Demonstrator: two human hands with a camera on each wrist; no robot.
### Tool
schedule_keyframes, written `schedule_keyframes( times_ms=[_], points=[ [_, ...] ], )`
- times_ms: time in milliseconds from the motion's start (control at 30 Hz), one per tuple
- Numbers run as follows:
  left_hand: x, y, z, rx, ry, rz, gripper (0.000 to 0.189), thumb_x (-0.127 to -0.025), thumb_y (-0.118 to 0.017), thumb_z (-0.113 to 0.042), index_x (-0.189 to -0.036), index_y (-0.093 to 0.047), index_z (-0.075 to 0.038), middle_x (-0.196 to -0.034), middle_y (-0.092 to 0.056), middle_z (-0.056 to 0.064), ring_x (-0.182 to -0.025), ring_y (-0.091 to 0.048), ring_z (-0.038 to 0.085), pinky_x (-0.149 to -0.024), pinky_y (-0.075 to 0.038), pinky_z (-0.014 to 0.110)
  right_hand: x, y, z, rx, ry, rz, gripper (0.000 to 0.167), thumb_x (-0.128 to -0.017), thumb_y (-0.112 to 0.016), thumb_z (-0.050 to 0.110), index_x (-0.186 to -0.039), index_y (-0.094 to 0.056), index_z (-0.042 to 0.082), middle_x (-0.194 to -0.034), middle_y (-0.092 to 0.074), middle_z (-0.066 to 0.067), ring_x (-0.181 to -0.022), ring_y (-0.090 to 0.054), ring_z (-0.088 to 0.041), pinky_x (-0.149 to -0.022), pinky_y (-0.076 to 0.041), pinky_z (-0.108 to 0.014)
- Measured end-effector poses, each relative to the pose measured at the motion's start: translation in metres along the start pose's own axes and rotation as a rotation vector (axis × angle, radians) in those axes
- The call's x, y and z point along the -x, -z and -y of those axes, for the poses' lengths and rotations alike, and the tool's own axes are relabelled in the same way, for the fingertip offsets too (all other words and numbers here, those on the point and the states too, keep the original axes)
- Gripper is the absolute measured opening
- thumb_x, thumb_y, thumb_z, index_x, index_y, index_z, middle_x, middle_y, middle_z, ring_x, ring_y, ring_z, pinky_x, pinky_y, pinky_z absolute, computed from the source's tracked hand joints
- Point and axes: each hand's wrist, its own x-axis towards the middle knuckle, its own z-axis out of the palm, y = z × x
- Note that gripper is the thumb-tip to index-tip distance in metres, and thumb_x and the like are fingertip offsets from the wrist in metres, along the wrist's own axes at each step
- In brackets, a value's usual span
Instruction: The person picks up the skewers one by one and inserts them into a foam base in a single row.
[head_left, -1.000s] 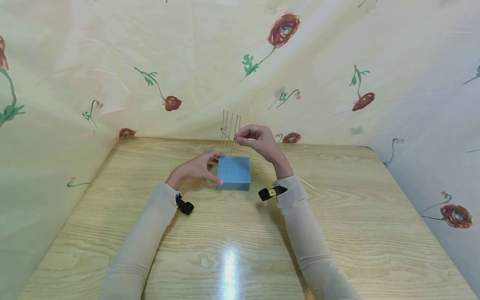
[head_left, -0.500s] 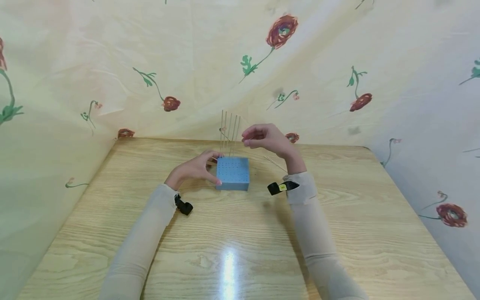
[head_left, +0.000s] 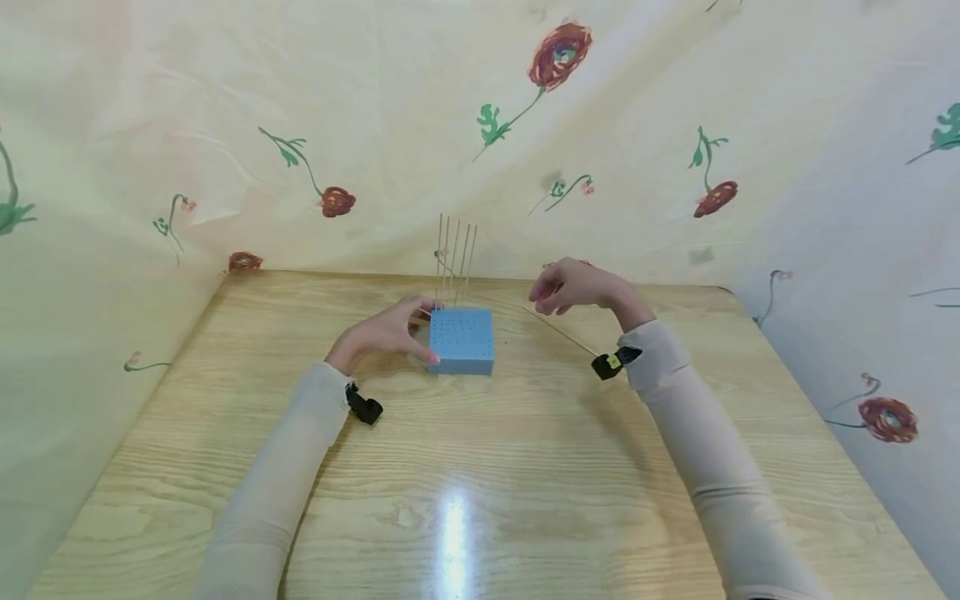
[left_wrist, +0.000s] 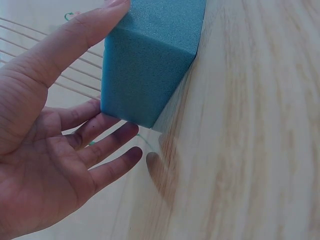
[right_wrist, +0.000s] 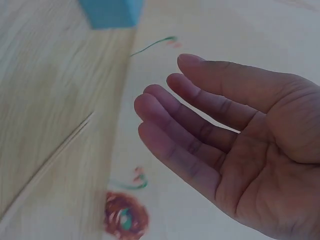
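Observation:
In the head view a blue foam block (head_left: 461, 343) with rows of small holes in its top sits on the table. Several thin wooden sticks (head_left: 439, 250) rise from the block's far left part, some leaning slightly. My left hand (head_left: 378, 335) holds the block at its left side, thumb at the near face and fingertips at the far one; the left wrist view shows the outer fingers (left_wrist: 115, 167) spread off it. Right of the block, my right hand (head_left: 573, 287) hovers with nothing in it, fingers loosely bent. Below it lies loose stick material (right_wrist: 47, 166), seemingly two sticks side by side.
The wooden table (head_left: 360, 492) carries a bright light reflection near its front. A flower-printed cloth (head_left: 420, 108) hangs along the back and sides of the table. Black wrist cameras (head_left: 363, 407) are strapped over both sleeves.
My right hand has let go of a stick standing in the block and moved right, over the loose sticks. My left hand stays on the block.

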Motion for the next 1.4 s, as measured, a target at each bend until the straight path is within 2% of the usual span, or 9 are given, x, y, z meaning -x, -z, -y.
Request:
schedule_keyframes(
  times_ms=[267, 433, 833, 1167, 1400],
  points=[
    [0.001, 0.000, -0.001, -0.008, 0.002, 0.004, 0.099, -0.081, -0.090, -0.023, -0.161, -0.032, -0.011, -0.164, -0.030, 0.012, -0.150, -0.032, 0.038, -0.122, -0.030, 0.061, 0.006, 0.000, -0.033, 0.076, -0.091, 0.102, 0.028, -0.098, -0.068, 0.011, -0.121, -0.065, -0.005, -0.111, -0.069, -0.015, -0.102, -0.068, -0.024, -0.092, -0.059, -0.044],
    [0.001, 0.000, 0.000, 0.001, -0.012, 0.008, 0.098, -0.082, -0.089, -0.022, -0.161, -0.032, -0.011, -0.164, -0.030, 0.012, -0.149, -0.033, 0.038, -0.121, -0.031, 0.060, 0.007, 0.000, -0.045, 0.067, -0.112, 0.119, 0.031, -0.096, -0.070, 0.011, -0.121, -0.065, -0.006, -0.111, -0.068, -0.015, -0.101, -0.068, -0.025, -0.092, -0.059, -0.045],
    [0.000, 0.000, -0.002, -0.004, 0.001, 0.005, 0.097, -0.081, -0.090, -0.021, -0.160, -0.034, -0.011, -0.163, -0.030, 0.012, -0.150, -0.032, 0.038, -0.122, -0.032, 0.059, 0.001, -0.005, -0.068, 0.033, -0.079, 0.068, 0.030, -0.095, -0.072, 0.012, -0.119, -0.069, -0.006, -0.110, -0.073, -0.016, -0.095, -0.068, -0.017, -0.088, -0.059, -0.046],
    [0.002, 0.000, -0.003, -0.002, 0.003, 0.008, 0.096, -0.082, -0.089, -0.020, -0.160, -0.034, -0.011, -0.162, -0.030, 0.013, -0.149, -0.032, 0.038, -0.121, -0.033, 0.059, -0.008, -0.010, -0.085, -0.015, -0.036, 0.005, 0.023, -0.092, -0.075, 0.006, -0.111, -0.072, -0.008, -0.100, -0.075, -0.018, -0.081, -0.064, -0.009, -0.074, -0.057, -0.029],
    [0.002, -0.001, -0.003, -0.006, -0.002, 0.006, 0.096, -0.083, -0.089, -0.019, -0.160, -0.033, -0.009, -0.162, -0.030, 0.014, -0.148, -0.033, 0.038, -0.120, -0.033, 0.059, -0.012, -0.014, -0.089, -0.035, 0.014, -0.015, 0.023, -0.090, -0.076, 0.001, -0.109, -0.073, -0.012, -0.095, -0.076, -0.020, -0.075, -0.064, -0.007, -0.067, -0.055, -0.024]
  ],
)
